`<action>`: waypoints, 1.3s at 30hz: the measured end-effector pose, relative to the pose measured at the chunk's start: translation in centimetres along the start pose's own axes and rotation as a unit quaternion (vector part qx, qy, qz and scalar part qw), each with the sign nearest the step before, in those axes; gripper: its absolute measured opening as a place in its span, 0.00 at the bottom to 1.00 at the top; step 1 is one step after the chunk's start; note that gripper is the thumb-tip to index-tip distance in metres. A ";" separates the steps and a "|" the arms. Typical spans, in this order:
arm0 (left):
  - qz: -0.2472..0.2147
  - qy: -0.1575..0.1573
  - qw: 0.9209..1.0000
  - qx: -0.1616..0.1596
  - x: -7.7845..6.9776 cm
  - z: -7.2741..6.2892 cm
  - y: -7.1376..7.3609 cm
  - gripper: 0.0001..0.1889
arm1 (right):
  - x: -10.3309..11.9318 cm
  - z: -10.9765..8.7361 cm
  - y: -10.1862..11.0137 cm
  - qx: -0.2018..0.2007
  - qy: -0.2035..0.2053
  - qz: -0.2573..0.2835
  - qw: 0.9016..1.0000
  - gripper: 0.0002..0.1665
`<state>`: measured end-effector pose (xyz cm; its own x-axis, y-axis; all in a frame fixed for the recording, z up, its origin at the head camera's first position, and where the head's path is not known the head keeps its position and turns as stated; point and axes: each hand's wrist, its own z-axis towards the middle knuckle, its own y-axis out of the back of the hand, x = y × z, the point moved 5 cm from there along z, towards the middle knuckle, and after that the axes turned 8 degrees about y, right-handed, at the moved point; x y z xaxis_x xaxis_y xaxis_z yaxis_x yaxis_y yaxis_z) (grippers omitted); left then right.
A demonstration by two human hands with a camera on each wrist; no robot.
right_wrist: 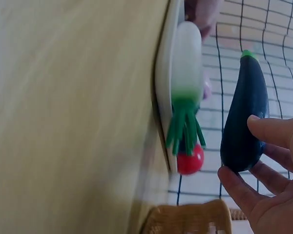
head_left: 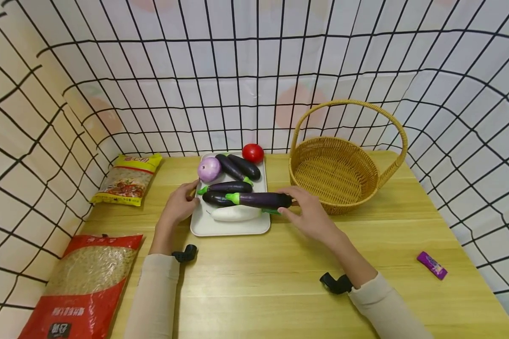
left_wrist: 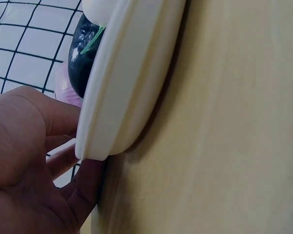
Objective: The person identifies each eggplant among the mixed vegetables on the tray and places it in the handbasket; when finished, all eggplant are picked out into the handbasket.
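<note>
My right hand [head_left: 309, 214] grips a long dark purple eggplant [head_left: 263, 200] by its thick end. It is held above the tray's right side, green cap to the left; the right wrist view shows this eggplant [right_wrist: 249, 102] between thumb and fingers. At the tray's left edge, my left hand [head_left: 180, 202] holds the rim of the white tray [head_left: 212, 228], with thumb and fingers about its corner in the left wrist view. On the tray lie several more eggplants [head_left: 243, 167], a white radish [head_left: 235, 214] with green leaves, a round light-purple vegetable [head_left: 209, 169] and a red tomato [head_left: 253, 153].
A wicker basket [head_left: 331, 174] with a tall handle stands right of the tray. Two food bags, a yellow one [head_left: 129, 179] and a larger red one [head_left: 85, 287], lie at the left. A small purple packet [head_left: 431, 265] is at the right. Black wire grid [head_left: 254, 77] surrounds the table.
</note>
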<state>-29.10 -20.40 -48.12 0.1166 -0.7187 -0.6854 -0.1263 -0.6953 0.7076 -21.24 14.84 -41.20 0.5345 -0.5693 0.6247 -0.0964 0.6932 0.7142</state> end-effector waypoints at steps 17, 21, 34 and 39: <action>-0.004 -0.003 1.000 -0.005 -0.1 -0.2 0.2 0.35 | -4.7 -0.9 8.9 -0.043 -0.053 -0.044 0.997 0.26; -0.004 0.003 1.000 -0.006 0.0 -0.1 0.2 0.35 | -6.8 -0.8 10.6 -0.045 -0.072 -0.063 0.994 0.28; -0.012 0.001 1.000 -0.012 0.0 -0.1 0.3 0.35 | -12.6 1.3 12.0 0.014 -0.175 -0.146 0.974 0.31; -0.009 0.000 1.000 -0.009 -0.3 -0.1 0.1 0.35 | -14.3 1.9 12.0 0.034 -0.204 -0.164 0.964 0.33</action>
<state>-29.02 -20.30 -47.82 0.1181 -0.7057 -0.6986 -0.1064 -0.7084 0.6977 -31.60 30.47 -40.93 0.1718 -0.8896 0.4231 -0.0404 0.4228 0.9053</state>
